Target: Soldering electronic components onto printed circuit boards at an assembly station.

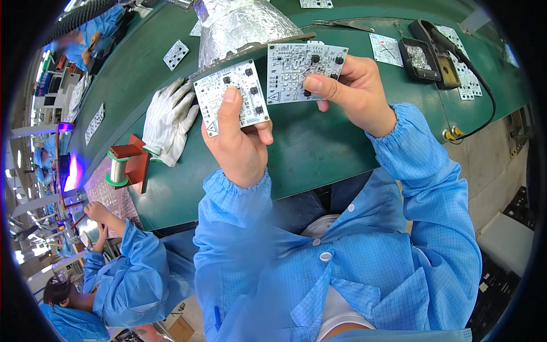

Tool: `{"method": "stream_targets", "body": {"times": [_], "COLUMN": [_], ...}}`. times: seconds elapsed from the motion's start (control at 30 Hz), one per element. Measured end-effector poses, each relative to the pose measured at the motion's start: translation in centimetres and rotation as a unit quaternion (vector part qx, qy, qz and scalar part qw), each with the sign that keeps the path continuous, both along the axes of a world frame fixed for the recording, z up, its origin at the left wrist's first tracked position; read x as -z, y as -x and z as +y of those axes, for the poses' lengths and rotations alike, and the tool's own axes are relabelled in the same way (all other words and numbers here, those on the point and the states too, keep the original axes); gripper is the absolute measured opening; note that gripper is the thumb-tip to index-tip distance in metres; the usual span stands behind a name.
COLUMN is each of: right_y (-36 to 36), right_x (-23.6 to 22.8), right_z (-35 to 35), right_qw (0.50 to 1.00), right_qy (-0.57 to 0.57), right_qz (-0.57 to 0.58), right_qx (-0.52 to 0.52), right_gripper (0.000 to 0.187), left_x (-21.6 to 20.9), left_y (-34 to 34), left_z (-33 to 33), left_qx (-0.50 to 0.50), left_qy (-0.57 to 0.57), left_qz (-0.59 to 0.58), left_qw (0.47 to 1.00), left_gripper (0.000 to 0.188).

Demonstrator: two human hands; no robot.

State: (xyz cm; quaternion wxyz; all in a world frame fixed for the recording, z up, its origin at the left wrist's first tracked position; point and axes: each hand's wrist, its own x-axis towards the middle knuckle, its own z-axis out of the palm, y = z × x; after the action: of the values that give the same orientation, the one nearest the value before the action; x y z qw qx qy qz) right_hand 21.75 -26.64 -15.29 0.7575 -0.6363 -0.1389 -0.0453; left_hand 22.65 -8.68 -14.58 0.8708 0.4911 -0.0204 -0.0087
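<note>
My left hand (236, 142) grips a white circuit board (209, 94), thumb on its face and fingers behind. A second white circuit board (283, 65), much like the first, is pinched by my right hand (356, 94) at its lower right side. Both boards carry black push-button parts and small components, faces turned up toward me. They are held side by side above the green bench, a narrow gap between them. Behind them stands a foil-wrapped cone (239, 28), partly covered by the boards.
White gloves (170, 122) and a solder wire reel (118, 170) on a brown stand lie to the left. At the right are tweezers (342, 25), a black soldering-iron holder (421, 60) with its cable, and more boards (386, 49). A co-worker (131, 273) sits at lower left.
</note>
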Motion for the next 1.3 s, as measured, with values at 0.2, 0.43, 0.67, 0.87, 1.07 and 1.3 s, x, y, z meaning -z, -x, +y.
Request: {"method": "stream_targets", "body": {"times": [0.2, 0.43, 0.67, 0.87, 1.07, 1.3], "right_y": [-0.8, -0.7, -0.5, -0.8, -0.1, 0.0], "right_x": [0.1, -0.3, -1.7, -2.5, -3.5, -3.2], "right_z": [-0.6, -1.3, -1.7, -3.4, -3.3, -3.3], "right_qw": [0.919, 0.959, 0.96, 0.973, 0.926, 0.965], "right_qy": [0.252, 0.182, 0.192, 0.11, 0.256, 0.172], "right_qz": [-0.292, -0.192, -0.204, -0.158, -0.139, -0.142], "right_qx": [0.085, 0.099, 0.009, 0.128, 0.24, 0.14], "right_gripper": [0.011, 0.014, 0.017, 0.025, 0.022, 0.028], "left_x": [0.1, 0.0, -0.2, -0.2, -0.6, -1.4], "left_y": [-0.4, -0.4, 0.5, 0.2, 0.6, 0.7], "left_z": [0.2, 0.1, 0.0, -0.1, 0.3, 0.9], "left_qx": [-0.008, -0.007, 0.047, 0.092, 0.117, 0.068], "left_qy": [0.016, 0.01, -0.025, 0.007, -0.038, -0.067], "left_qz": [0.003, -0.013, 0.002, -0.02, 0.009, -0.018], "left_qw": [1.0, 1.0, 0.999, 0.996, 0.992, 0.995], "left_gripper": [0.02, 0.021, 0.023, 0.024, 0.023, 0.023]}}
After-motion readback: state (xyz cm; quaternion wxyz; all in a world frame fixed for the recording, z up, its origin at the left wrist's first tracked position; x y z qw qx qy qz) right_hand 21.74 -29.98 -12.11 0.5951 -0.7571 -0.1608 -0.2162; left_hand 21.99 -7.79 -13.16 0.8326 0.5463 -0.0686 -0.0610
